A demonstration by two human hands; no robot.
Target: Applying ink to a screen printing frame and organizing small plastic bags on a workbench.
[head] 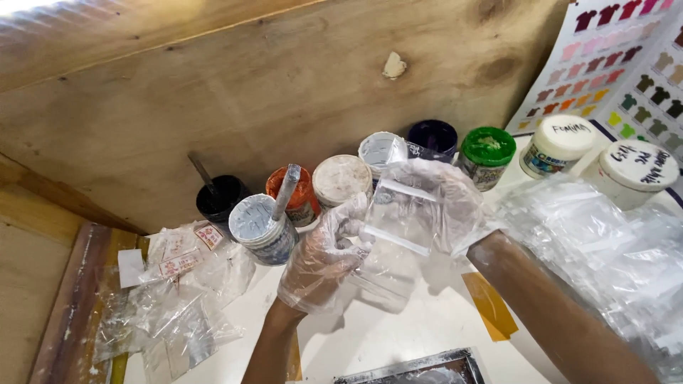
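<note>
Our gloved left hand [324, 259] and right hand [448, 203] both grip one clear plastic bag [402, 227] above the white counter [398, 327] — paint jars [341, 179] just behind.

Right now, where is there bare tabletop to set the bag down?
Bare white table lies under the hands, between the loose bags and the yellow patch. Crowded: paint jars behind, clear bag pile on the right.
</note>
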